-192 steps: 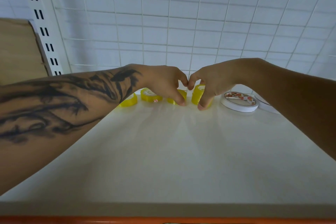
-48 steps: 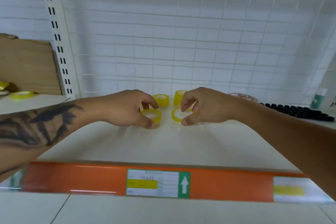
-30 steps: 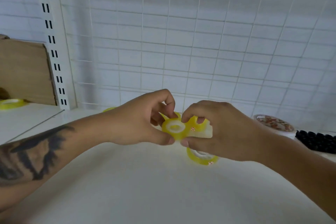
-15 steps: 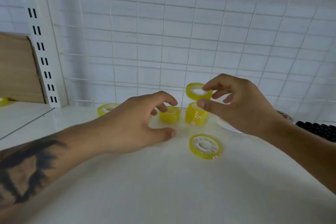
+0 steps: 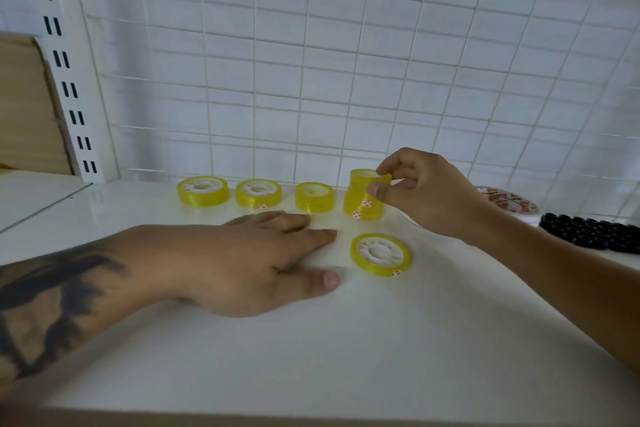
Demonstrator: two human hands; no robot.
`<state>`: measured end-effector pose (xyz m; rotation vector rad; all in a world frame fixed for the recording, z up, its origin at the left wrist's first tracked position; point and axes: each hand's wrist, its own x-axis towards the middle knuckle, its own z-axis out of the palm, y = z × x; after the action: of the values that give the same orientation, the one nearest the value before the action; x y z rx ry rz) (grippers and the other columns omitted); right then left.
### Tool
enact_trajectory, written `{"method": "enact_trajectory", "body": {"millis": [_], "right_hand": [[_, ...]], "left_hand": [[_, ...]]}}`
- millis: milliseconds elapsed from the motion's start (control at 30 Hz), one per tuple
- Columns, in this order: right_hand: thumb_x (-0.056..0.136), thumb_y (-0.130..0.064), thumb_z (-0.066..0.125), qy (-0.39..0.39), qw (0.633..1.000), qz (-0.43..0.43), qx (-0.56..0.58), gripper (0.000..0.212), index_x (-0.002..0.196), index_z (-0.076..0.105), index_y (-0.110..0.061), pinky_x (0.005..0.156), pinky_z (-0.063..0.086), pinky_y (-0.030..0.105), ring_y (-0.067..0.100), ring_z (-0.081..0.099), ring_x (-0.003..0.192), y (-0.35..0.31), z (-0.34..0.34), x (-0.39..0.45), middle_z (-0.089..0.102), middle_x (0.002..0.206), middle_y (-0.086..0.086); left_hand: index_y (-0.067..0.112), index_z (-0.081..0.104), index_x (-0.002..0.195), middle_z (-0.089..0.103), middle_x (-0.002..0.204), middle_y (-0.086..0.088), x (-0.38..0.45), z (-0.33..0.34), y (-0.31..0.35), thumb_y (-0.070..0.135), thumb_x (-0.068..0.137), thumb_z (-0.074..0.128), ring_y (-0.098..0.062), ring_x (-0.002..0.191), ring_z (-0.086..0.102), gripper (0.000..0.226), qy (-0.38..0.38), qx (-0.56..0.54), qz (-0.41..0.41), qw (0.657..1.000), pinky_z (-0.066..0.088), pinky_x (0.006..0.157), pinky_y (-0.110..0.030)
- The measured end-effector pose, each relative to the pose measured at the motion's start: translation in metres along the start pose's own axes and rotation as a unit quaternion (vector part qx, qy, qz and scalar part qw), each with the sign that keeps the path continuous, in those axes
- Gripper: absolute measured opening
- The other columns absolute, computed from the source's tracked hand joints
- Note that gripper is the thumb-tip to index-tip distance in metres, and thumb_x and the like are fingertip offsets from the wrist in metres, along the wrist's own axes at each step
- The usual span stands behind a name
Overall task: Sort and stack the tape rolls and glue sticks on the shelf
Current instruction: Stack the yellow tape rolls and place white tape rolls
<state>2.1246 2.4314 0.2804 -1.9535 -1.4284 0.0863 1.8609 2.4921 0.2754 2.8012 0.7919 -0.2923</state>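
On the white shelf (image 5: 311,340), a stack of yellow tape rolls (image 5: 364,198) stands near the wire grid back panel (image 5: 311,62), its axis upright. The right hand (image 5: 426,194) is at the stack's right side and pinches the top roll (image 5: 370,176) between thumb and curled fingers; that roll sits on the rolls beneath it, slightly offset toward the right. How many rolls make up the stack is hard to tell, though two small red-and-white labels show on its side.

The left hand (image 5: 252,263) lies palm down on the shelf, fingers straight and relaxed, grasping nothing. Its fingertips point toward the right and reach close to a single flat yellow roll (image 5: 380,254), which lies apart from the others, nearer the person, with its white core facing up. The thumb tip is just left of this roll without touching it.

Behind the left hand, along the grid panel, three more yellow rolls lie flat in a row with their cores facing up: a wide roll at the far left (image 5: 202,191), a second roll (image 5: 258,193) beside it, and a smaller roll (image 5: 314,197) just left of the stack. None of them touches a hand.

To the right, partly hidden behind the right wrist, a white roll with a red-patterned top (image 5: 509,204) lies flat, and a tray of black round items (image 5: 588,234) sits beyond it. A slotted white upright (image 5: 65,80) and a cardboard panel (image 5: 27,107) stand at the left.
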Motion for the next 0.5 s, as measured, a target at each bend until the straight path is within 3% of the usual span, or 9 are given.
{"method": "enact_trajectory", "body": {"millis": [500], "right_hand": [[0.081,-0.062,0.073,0.012,0.997,-0.042,-0.06,0.032,0.099,0.064,-0.037,0.083,0.049,0.026,-0.003,0.063,0.098,0.0017,-0.0004,-0.005,0.068,0.104,-0.019]], "left_hand": [[0.054,0.004,0.158,-0.001,0.17,0.017,0.0,-0.0023,0.0019,0.083,0.084,0.027,-0.006,0.156,-0.005,0.083,0.02,-0.006,0.009,1.0,0.002,0.124,-0.027]]}}
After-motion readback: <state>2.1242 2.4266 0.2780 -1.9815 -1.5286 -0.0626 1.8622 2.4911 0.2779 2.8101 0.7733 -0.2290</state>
